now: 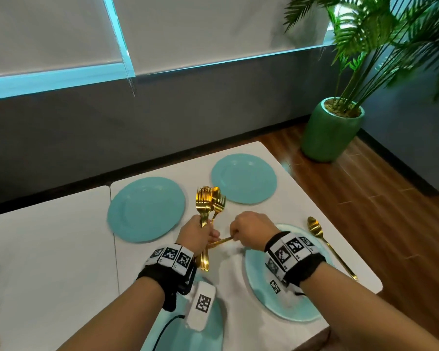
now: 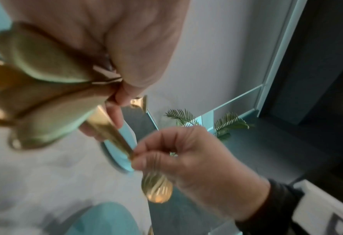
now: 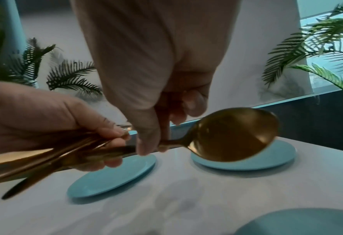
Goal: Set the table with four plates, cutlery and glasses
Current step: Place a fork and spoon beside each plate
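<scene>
While the left hand (image 1: 197,233) gripped the gold cutlery bundle (image 1: 208,202) above the desk (image 1: 48,249), right-hand fingers (image 2: 146,156) pinched one handle.
Which piece it was stayed unclear; the near-left plate (image 1: 213,333) lay mostly hidden.

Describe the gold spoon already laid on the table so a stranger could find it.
Start at the white table, right-hand edge by the wooden floor. Beside the near-right turquoise plate lies a gold spoon, bowl away. It alone rests on the table; the other cutlery is in hand.

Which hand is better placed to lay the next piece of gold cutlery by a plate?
Right. The right hand already pinches one spoon by its handle, while the left hand is occupied holding the cutlery bundle upright.
</scene>
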`<action>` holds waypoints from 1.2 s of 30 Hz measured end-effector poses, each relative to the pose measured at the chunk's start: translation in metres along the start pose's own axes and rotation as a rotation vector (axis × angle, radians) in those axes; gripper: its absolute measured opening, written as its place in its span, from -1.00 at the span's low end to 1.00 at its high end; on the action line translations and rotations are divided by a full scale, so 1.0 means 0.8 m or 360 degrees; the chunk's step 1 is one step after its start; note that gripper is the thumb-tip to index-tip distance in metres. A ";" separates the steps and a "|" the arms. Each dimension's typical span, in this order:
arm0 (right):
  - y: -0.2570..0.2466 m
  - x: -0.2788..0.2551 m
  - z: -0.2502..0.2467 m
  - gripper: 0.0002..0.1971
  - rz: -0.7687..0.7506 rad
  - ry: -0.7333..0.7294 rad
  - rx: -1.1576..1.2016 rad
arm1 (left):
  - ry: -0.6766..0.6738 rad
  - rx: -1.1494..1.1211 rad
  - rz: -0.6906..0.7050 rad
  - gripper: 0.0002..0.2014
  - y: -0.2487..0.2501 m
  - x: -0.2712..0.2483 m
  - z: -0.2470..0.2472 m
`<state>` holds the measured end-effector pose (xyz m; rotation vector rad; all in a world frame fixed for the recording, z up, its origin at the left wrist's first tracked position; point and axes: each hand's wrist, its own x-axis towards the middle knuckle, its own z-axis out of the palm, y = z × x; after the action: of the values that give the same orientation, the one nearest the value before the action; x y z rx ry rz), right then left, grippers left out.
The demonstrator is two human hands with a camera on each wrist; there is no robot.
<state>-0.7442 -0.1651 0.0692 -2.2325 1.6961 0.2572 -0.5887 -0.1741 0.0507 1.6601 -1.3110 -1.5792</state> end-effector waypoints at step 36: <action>0.314 0.282 -0.016 -0.54 0.1607 0.0279 0.0820 | 0.0389 -0.0275 -0.0089 -0.86 0.064 0.206 -0.012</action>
<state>-0.9232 -0.4338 -0.0310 -0.9365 2.4935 -0.1550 -0.6174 -0.3412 0.0197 1.7300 -0.9847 -1.4237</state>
